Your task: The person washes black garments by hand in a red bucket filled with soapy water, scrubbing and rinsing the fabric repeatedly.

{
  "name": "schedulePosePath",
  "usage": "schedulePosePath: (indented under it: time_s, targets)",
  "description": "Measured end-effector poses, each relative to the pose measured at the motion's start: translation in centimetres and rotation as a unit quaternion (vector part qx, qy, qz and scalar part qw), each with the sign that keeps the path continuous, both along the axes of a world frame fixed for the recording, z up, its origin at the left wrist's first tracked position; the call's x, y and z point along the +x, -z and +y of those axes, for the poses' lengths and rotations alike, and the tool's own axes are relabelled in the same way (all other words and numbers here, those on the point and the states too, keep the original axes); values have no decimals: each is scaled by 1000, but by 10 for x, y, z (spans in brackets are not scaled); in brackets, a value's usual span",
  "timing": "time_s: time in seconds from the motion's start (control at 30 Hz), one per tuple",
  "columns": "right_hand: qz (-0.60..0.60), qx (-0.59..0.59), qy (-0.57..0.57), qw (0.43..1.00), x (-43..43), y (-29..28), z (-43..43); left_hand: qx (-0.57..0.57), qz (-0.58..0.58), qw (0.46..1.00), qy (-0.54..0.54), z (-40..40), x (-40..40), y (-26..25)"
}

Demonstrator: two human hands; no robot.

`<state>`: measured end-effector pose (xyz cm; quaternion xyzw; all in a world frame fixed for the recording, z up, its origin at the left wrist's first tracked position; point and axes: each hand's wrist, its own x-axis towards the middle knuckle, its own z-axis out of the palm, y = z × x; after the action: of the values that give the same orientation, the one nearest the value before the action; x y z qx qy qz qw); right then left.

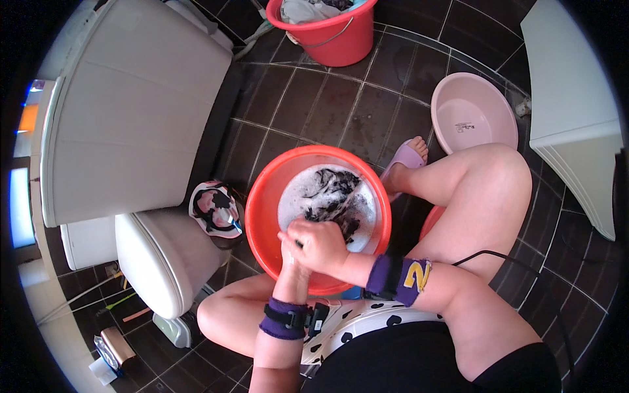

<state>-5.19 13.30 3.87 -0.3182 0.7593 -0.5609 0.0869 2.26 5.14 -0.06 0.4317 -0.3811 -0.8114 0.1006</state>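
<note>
Between my legs stands a red plastic basin holding sudsy water. Wet black fabric lies in the foam, part of it bunched up toward my hands. Over the near side of the basin my right hand is closed around a dark bit of the fabric, pressed against my left hand. The left hand is mostly hidden beneath the right, so its fingers and its hold cannot be made out. Both wrists wear purple bands.
A red bucket with cloth inside stands at the top. A pink basin leans near my right knee. To the left are a toilet, a large white appliance and a patterned bag or cloth. A black cable crosses my right thigh.
</note>
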Motion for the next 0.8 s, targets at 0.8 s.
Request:
schedulePosePath:
  time_s: [0.8]
  targets:
    - [-75, 180, -195, 961, -111, 60, 32, -228, -92, 968, 47, -80, 3, -62]
